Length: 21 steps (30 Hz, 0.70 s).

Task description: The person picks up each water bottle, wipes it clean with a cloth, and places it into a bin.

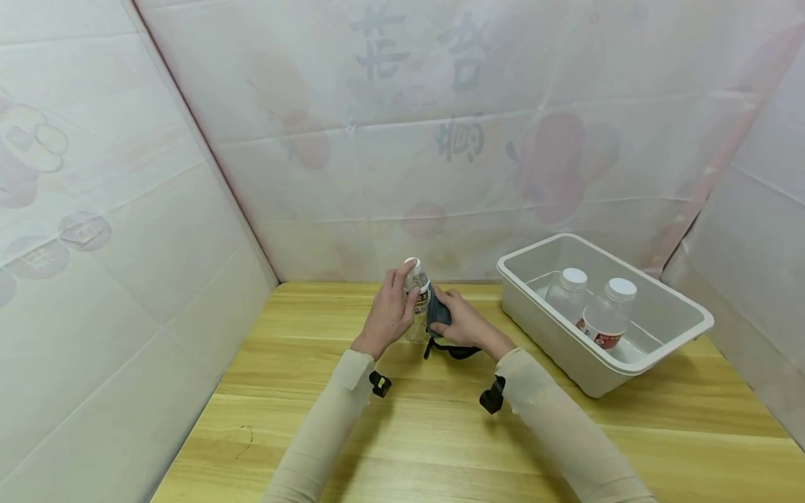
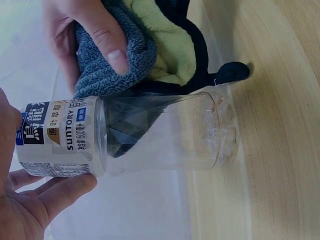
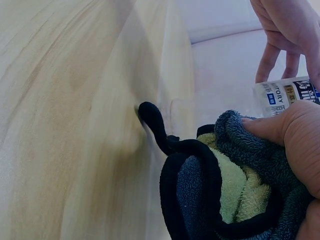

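Note:
A clear plastic bottle (image 1: pixel 416 330) with a white cap and a printed label stands upright on the wooden table. My left hand (image 1: pixel 388 312) grips it around the label, with the index finger up by the cap. On the bottle's right side, my right hand (image 1: pixel 467 323) holds a folded cloth (image 2: pixel 112 60) against it. Blue-grey terry shows on one face of this cloth and yellow-green on the other, with a black edging and a black loop (image 3: pixel 152 122) hanging near the tabletop. In the left wrist view the bottle's lower body is see-through, and no liquid shows in it.
A pale grey plastic bin (image 1: pixel 553 335) stands on the table to the right. Inside it are two clear bottles (image 1: pixel 566 297) with white caps, one bearing a red and white label (image 1: pixel 606 339). White printed sheeting (image 1: pixel 402 175) walls the table's back and sides.

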{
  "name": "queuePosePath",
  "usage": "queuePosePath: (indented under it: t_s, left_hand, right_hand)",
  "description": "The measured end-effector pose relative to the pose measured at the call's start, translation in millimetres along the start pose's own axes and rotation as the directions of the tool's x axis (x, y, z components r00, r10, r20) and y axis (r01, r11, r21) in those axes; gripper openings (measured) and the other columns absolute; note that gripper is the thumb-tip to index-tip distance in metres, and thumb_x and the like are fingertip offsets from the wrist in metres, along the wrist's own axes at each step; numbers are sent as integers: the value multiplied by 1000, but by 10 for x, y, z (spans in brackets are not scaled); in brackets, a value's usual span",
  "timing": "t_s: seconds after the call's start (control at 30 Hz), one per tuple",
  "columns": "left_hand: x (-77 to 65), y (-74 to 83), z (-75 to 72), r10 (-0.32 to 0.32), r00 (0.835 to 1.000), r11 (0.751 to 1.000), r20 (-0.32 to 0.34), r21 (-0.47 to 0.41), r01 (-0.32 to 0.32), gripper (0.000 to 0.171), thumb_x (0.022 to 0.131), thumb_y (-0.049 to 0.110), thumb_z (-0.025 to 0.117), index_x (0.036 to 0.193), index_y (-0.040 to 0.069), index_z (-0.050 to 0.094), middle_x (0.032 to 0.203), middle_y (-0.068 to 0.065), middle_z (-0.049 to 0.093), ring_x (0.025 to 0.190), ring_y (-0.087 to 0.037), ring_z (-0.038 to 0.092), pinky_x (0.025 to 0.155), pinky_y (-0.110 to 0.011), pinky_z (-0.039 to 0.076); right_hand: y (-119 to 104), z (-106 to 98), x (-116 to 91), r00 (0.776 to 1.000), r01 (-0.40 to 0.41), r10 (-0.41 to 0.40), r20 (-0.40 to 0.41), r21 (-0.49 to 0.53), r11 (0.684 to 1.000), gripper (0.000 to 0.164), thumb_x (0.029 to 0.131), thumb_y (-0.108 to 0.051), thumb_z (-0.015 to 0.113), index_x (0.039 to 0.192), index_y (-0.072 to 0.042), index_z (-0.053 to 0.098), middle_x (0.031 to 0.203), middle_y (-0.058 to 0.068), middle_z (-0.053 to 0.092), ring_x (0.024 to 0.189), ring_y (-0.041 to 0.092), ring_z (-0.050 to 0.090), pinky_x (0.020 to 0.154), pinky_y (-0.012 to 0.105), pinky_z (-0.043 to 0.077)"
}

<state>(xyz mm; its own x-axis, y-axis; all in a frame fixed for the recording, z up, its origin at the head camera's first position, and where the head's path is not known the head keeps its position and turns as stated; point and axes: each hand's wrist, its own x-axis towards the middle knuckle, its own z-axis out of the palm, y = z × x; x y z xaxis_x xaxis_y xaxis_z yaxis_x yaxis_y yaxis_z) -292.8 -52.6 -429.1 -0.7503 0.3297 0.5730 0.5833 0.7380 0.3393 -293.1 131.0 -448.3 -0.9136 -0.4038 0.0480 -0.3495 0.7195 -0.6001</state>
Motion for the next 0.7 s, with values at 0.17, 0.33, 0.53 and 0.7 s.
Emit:
queuePosePath:
  t_s: [0.17, 0.33, 0.53, 0.7]
  left_hand:
    - [-1, -8, 5, 8, 1000, 1000, -9, -5, -8, 52, 97, 28, 37, 144, 27, 14, 113, -13, 46, 70, -14, 49, 59, -26, 45]
    - [-2, -14, 8, 9, 1000, 1000, -13, -8, -9, 53, 97, 27, 38, 144, 27, 13, 111, -15, 47, 69, -14, 48, 58, -26, 43]
    - [5, -9, 13, 8, 1000, 1000, -15, -5, -8, 54, 96, 26, 39, 144, 27, 13, 111, -15, 47, 71, -14, 48, 58, -26, 43]
    - [5, -6, 20, 12, 1000, 1000, -11, -13, -12, 54, 96, 25, 39, 144, 27, 13, 111, -15, 47, 71, -14, 48, 59, -26, 43]
  right_hand:
    - [22, 33, 9, 1000, -6, 6, 5, 5, 1000, 80, 84, -26, 62, 146, -18, 13, 128, 17, 39, 92, 22, 51, 78, 34, 45]
    - [45, 68, 14, 999, -28, 28, 25, -1, 1000, 79, 84, -28, 62, 146, -18, 14, 124, 15, 41, 90, 21, 51, 76, 32, 43]
    - [72, 98, 12, 999, -38, 39, 38, -6, 999, 79, 84, -28, 63, 146, -18, 14, 126, 17, 41, 93, 22, 51, 78, 34, 44]
    - [100, 120, 13, 997, -41, 42, 58, -27, 999, 79, 84, -29, 62, 146, -19, 13, 130, 17, 39, 103, 24, 51, 86, 39, 44]
